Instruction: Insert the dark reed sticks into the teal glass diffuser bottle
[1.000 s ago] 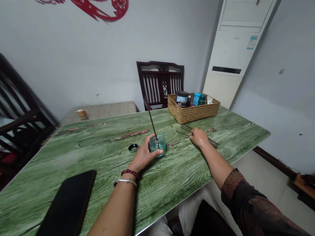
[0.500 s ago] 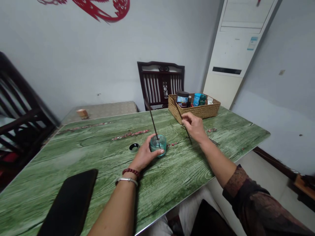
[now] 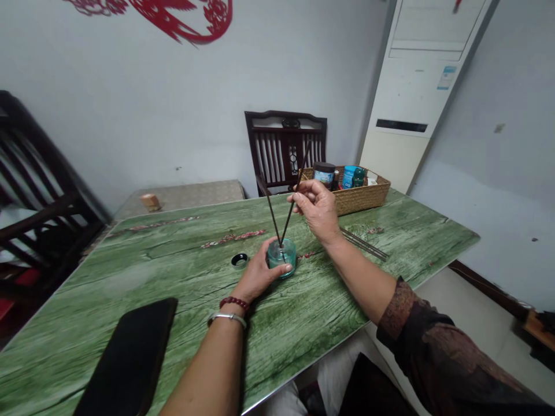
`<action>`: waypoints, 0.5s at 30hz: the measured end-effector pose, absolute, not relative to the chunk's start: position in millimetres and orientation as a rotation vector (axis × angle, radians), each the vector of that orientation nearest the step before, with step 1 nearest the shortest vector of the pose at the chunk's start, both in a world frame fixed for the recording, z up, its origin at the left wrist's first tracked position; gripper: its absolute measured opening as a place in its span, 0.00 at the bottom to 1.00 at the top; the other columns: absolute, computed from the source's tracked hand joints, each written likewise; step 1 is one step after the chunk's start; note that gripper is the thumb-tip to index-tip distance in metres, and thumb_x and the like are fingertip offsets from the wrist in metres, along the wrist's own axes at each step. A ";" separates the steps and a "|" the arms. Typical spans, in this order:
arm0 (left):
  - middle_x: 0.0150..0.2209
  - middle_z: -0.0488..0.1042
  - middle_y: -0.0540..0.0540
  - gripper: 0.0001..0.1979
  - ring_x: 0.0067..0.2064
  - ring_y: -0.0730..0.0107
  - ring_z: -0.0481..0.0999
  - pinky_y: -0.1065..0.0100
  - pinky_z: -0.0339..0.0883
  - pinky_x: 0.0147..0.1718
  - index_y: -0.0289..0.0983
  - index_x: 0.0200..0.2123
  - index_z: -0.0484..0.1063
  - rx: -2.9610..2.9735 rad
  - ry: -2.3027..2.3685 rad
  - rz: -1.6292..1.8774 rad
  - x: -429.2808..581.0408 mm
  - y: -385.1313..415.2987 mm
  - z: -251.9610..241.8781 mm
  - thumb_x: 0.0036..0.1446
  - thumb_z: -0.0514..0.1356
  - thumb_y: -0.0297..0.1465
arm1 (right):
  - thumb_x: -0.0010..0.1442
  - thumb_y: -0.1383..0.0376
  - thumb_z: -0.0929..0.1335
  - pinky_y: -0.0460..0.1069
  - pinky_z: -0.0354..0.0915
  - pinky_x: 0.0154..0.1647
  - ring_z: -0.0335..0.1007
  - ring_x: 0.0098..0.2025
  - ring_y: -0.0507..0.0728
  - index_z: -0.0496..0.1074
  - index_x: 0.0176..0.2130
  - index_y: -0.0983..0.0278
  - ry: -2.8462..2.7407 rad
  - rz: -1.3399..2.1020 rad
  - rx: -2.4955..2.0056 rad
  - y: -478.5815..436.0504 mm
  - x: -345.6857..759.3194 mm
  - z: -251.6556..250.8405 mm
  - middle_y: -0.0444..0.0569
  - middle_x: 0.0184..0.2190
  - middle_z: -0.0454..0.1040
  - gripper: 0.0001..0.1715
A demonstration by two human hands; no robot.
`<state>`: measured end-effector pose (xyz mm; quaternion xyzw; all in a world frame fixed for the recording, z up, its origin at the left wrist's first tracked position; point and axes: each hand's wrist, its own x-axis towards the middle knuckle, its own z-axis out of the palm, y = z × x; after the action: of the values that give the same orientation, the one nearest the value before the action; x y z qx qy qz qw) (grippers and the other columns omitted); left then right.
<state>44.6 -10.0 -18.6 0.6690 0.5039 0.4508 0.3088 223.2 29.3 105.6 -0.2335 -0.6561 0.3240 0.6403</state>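
My left hand [image 3: 260, 274] wraps the teal glass jar [image 3: 289, 257], which stands on the green wood-grain table [image 3: 329, 300]. My right hand [image 3: 318, 211] pinches a thin dark stick [image 3: 288, 219] above the jar, with its lower end at the jar's mouth. A second thin dark stick [image 3: 269, 211] stands tilted in the jar, leaning toward the far left. To the right of my right hand, a small bundle of similar sticks [image 3: 363, 244] lies on the table. A black ring-shaped lid [image 3: 239, 260] sits near my left hand.
A flat black phone or tablet [image 3: 130, 358] lies at the near edge. A woven basket [image 3: 362, 201] holds jars and bottles at the far side. Beyond stand a dark wooden chair [image 3: 286, 144] and a white floor air conditioner [image 3: 416, 86].
My right hand has risen from the loose sticks and moved left over the jar, carrying one stick, whose lower end now meets the jar. My left hand stays on the jar.
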 end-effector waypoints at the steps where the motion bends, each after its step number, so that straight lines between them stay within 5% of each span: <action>1: 0.58 0.77 0.35 0.45 0.59 0.44 0.77 0.46 0.66 0.64 0.37 0.62 0.67 1.766 1.333 1.192 44.7 -9.9 -18.5 0.42 0.73 0.47 | 0.65 0.51 0.71 0.46 0.75 0.32 0.80 0.39 0.53 0.69 0.41 0.58 -1.499 0.744 -0.535 31.9 221.0 102.8 0.42 0.34 0.77 0.15; 9: 0.56 0.78 0.35 0.45 0.57 0.45 0.78 0.45 0.67 0.62 0.37 0.62 0.66 1.776 1.317 1.174 44.3 -10.3 -17.5 0.43 0.73 0.47 | 0.61 0.56 0.74 0.45 0.71 0.27 0.78 0.31 0.53 0.71 0.40 0.59 -1.508 0.813 -0.650 46.0 207.9 73.3 0.41 0.29 0.79 0.12; 15: 0.58 0.77 0.35 0.44 0.58 0.44 0.78 0.44 0.66 0.63 0.37 0.62 0.66 1.794 1.313 1.179 44.6 -11.0 -16.0 0.43 0.73 0.47 | 0.60 0.61 0.73 0.49 0.73 0.41 0.78 0.36 0.54 0.77 0.39 0.61 -1.678 0.621 -0.830 40.3 222.1 60.7 0.43 0.34 0.82 0.07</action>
<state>44.6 -11.0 -16.0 0.6784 0.4966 0.4457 0.3075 222.1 40.3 60.7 -0.3509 -0.7094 0.2625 0.5520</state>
